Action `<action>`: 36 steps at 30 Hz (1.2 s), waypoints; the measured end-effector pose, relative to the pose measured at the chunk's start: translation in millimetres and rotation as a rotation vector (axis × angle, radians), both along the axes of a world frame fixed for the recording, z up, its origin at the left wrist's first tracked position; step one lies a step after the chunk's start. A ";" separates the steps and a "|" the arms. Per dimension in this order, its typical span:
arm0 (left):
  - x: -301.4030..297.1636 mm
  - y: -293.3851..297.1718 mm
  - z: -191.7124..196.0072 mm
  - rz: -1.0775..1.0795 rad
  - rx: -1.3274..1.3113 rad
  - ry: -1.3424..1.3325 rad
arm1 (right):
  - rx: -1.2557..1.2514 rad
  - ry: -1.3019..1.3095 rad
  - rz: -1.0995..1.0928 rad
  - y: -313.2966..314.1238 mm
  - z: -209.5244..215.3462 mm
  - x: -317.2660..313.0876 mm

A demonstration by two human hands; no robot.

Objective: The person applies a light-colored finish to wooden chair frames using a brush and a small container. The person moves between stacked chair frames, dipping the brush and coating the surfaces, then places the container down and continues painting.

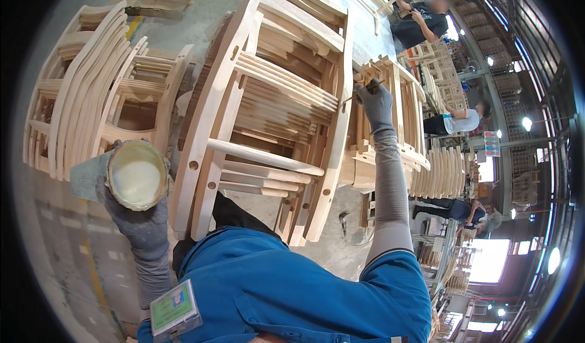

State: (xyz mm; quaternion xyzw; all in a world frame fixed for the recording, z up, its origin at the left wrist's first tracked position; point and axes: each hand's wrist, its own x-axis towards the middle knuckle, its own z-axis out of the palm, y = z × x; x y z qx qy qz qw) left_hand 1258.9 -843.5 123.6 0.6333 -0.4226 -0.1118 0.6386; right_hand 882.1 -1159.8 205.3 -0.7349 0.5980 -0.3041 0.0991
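Observation:
My left hand point(135, 221), gloved in grey, is closed around a round cup point(141, 207) of pale cream paste point(135, 181). A flat grey-green piece point(86, 177) sticks out beside the cup on its left; what holds it is hidden. My gloved right hand point(376, 104) pinches a thin, dark stick-like tool point(347, 102). The tool's tip is at the right side rail of the top wooden chair frame point(268, 145); whether it touches cannot be told. That frame lies on a stack of similar slatted frames in front of me.
More curved wooden frames point(85, 93) stand stacked at the left. Another wooden stack point(399, 105) is just beyond my right hand. Several people work at the right, one in a dark shirt point(420, 26). A dark object point(343, 221) lies on the concrete floor.

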 end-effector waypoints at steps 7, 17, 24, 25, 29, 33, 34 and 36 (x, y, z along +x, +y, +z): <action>14.6 8.3 -8.6 0.015 -0.041 0.015 | -0.057 0.299 0.070 36.4 2.2 13.4; 23.7 50.9 -12.9 0.055 0.035 -0.049 | -0.085 0.337 0.291 81.8 -9.7 -3.9; 32.8 75.1 -21.2 -0.092 -0.151 0.149 | -0.116 0.409 0.402 105.5 -6.3 -6.6; 35.3 79.1 -21.4 -0.150 -0.201 0.347 | -0.134 0.381 0.403 112.2 -5.1 -8.3; 59.0 86.6 7.2 -0.478 -0.170 1.123 | -0.176 0.122 0.355 143.9 5.8 -4.4; 66.4 88.2 48.6 -0.671 0.114 1.270 | -0.169 -0.198 0.276 180.7 13.1 -20.4; 65.2 87.3 54.8 -0.699 0.185 1.297 | -0.168 -0.261 0.247 191.7 14.3 -26.6; 48.5 84.4 68.7 -0.649 0.267 1.281 | -0.157 -0.312 0.216 214.8 23.6 -34.3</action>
